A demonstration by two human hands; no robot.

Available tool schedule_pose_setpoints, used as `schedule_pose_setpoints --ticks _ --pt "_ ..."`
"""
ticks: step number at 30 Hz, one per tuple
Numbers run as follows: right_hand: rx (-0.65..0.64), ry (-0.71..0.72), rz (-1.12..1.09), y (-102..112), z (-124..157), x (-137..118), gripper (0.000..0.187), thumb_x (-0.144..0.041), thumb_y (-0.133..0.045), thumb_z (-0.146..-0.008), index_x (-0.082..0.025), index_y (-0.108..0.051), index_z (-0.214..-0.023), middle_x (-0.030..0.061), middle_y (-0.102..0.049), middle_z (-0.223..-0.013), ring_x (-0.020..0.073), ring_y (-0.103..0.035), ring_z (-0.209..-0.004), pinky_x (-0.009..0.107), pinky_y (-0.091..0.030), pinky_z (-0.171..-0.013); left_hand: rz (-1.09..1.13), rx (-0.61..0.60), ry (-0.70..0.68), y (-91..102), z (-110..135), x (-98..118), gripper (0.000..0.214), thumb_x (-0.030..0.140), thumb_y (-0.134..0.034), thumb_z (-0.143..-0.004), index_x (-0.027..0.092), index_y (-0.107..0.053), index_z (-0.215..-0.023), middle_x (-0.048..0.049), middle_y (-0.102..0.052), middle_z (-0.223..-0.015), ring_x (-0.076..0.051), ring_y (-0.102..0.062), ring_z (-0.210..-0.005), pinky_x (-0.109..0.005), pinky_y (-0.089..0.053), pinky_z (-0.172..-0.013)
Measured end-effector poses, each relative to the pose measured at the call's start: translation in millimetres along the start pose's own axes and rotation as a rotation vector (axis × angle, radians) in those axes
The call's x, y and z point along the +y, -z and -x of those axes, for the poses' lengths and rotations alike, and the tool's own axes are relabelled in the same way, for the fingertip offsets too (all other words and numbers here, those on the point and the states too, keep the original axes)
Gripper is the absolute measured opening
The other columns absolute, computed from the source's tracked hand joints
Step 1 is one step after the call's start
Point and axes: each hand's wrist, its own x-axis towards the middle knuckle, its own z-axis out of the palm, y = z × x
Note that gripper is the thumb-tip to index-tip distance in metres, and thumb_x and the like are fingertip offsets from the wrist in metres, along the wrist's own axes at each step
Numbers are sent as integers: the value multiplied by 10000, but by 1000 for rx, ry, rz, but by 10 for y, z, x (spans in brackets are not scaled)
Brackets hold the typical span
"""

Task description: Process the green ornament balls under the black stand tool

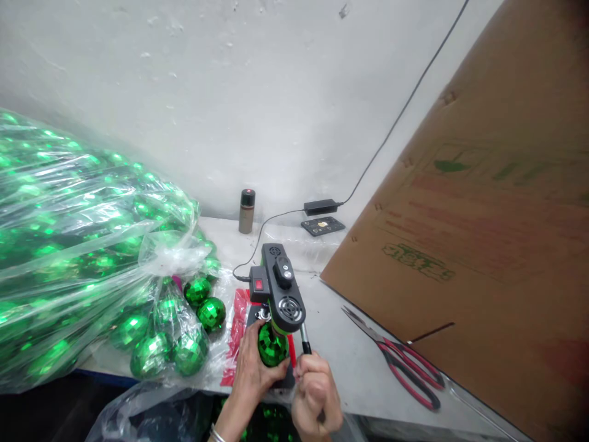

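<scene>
My left hand (251, 365) is closed around a shiny green faceted ball (272, 347), a disco-style ornament, and keeps it beneath the head of a small black bench machine (283, 288) that resembles a drill press. The lever (304, 334) on that machine's right side is in the grip of my right hand (316, 393), fingers wrapped round its black end. A red switch shows on the machine's power box. Where the tool meets the ball is hidden under the head.
Loose green balls (211, 314) and a big clear bag (92, 245) full of them lie to the left. Scissors (396, 362) rest on the right before a leaning cardboard box (469, 233). Behind stand a small bottle (246, 212), a power adapter (321, 207) and a dark card (323, 226).
</scene>
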Motion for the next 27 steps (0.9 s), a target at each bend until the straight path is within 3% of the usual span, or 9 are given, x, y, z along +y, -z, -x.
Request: schedule_pose_setpoints --ticks 5,8,11,15,18,20,22,24,27 --pt "-93 11 -5 93 -174 -48 408 -212 -448 -1170 -224 -530 -771 -14 -606 -721 127 -579 -608 288 -482 -602 3 -10 -4 -1 -31 5 759 354 -867 -701 184 -612 -1395 -177 -779 -1305 -417 -772 -1266 -636 -626 -1125" --pt "-96 -133 30 60 -522 -265 338 -102 -464 -1136 -219 -551 -831 -11 -589 -742 119 -566 -619 266 -411 -566 -6 -14 -31 -2 -52 -26 797 311 -886 -691 190 -605 -1427 -173 -773 -1353 -417 -759 -1309 -632 -620 -1151" --pt "-90 -267 33 -22 -865 -450 415 -168 -521 -1146 -222 -522 -735 -52 -488 -636 100 -494 -543 256 -370 -531 -63 23 -95 35 97 -192 834 301 -911 -722 182 -577 -1477 -197 -755 -1409 -426 -758 -1324 -630 -641 -1130" --pt "-65 -246 31 -56 -976 -494 437 -208 -546 -1143 -225 -509 -708 -45 -490 -626 108 -507 -547 260 -377 -531 -253 56 -378 192 607 -561 940 411 -976 -784 248 -510 -1583 -218 -697 -1514 -433 -730 -1380 -600 -668 -1092" --pt "-91 -180 30 -12 -867 -444 392 -189 -542 -1134 -223 -546 -743 -31 -528 -642 118 -519 -546 273 -371 -518 -350 54 -560 390 777 -592 1097 654 -965 -772 279 -442 -1660 -244 -644 -1572 -449 -701 -1410 -575 -655 -1085" --pt "-109 -157 45 16 -794 -415 363 -171 -531 -1129 -222 -556 -770 -24 -548 -659 116 -512 -542 273 -348 -501 -388 114 -541 574 578 -399 1018 730 -793 -915 246 -378 -1709 -256 -610 -1609 -435 -666 -1448 -563 -630 -1101" --pt "-119 -148 61 31 -748 -397 342 -144 -519 -1122 -224 -549 -791 -19 -564 -679 110 -504 -541 271 -332 -490 -482 199 -427 796 163 -111 712 572 -594 -1089 222 -427 -1685 -236 -619 -1611 -406 -615 -1498 -589 -555 -1182" --pt "-129 -133 59 35 -725 -388 329 -107 -514 -1108 -227 -537 -803 -14 -575 -695 110 -509 -550 268 -350 -496 -647 242 -245 1020 -309 151 481 425 -497 -1122 182 -617 -1519 -248 -720 -1447 -417 -676 -1388 -627 -507 -1196" --pt "-141 -119 47 45 -702 -379 324 -74 -510 -1093 -231 -526 -810 -17 -569 -700 108 -501 -552 260 -379 -509 -761 122 -52 1245 -779 332 411 420 -493 -1107 131 -740 -1262 -211 -788 -1017 -399 -783 -1038 -566 -561 -1030"
